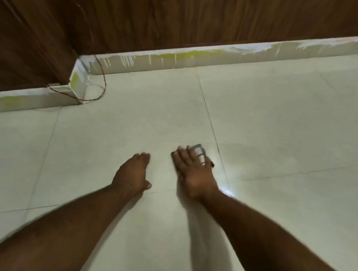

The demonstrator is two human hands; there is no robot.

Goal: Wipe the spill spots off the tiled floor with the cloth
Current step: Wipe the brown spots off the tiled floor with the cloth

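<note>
Two bare forearms reach out from the near edge over the pale tiled floor point(281, 113). Left hand point(132, 174) lies flat on a tile, fingers straight and pressed together, thumb out to the right. Just beside it, the right hand point(194, 174) presses a small grey-and-white cloth point(200, 154) onto the floor; its straight, slightly spread fingers cover most of the cloth, which peeks out beyond and right of the fingertips. Far left, a thin red wire point(101, 81) loops by the paint-streaked skirting point(179, 59).
</note>
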